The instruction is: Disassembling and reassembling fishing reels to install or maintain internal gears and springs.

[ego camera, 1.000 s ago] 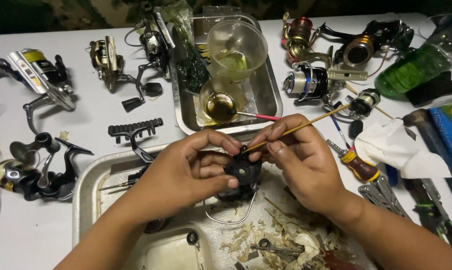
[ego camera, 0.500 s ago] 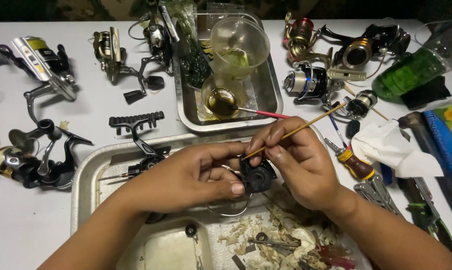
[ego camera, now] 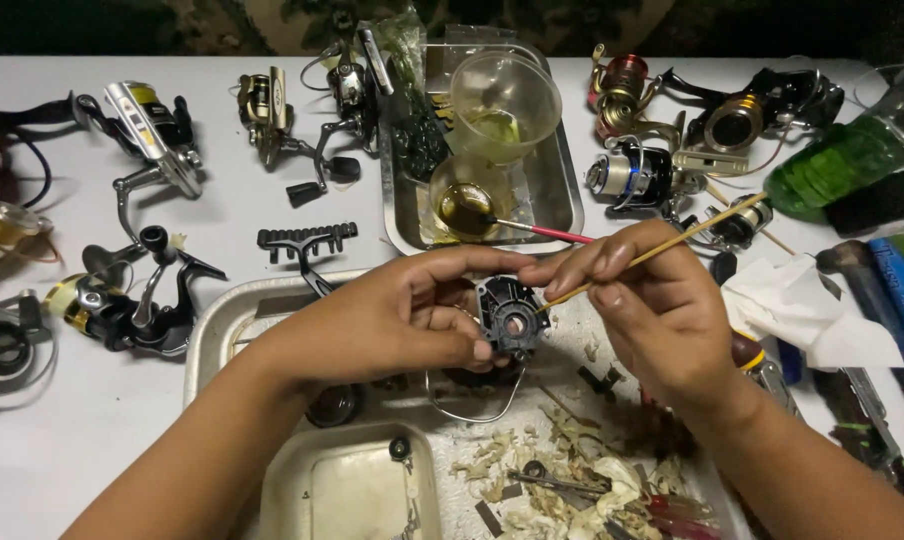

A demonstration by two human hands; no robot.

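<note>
Our left hand (ego camera: pixel 392 320) pinches the black reel part (ego camera: pixel 510 315) between thumb and fingertips, closed on its left edge; our right hand (ego camera: pixel 652 310) grips a thin wooden brush (ego camera: pixel 662 245) pen-style, fingers tight on the shaft, tip touching the part's right rim. Change over the last 1 s: the part has turned from edge-on and half hidden under our fingers to face-up, so its round centre bore and ribbed face now show, and the brush tip has moved onto it; we read this as working the inner face, not the outside. The part is held above the near metal tray (ego camera: pixel 217 330), over a litter of pale shavings and scraps (ego camera: pixel 562 480). Part: matte black moulded plastic or metal, roughly round, with a bright ring in the bore. Brush: slim, straight, light wood. Farther out, a 2nd steel tray (ego camera: pixel 562 200) holds 2 clear cups with yellowish liquid (ego camera: pixel 467 205) and a red-handled brush (ego camera: pixel 547 232). Spinning reels (ego camera: pixel 637 175) lie around on the white table (ego camera: pixel 92 420); crumpled white tissue (ego camera: pixel 802 315) sits just right of our right hand.
</note>
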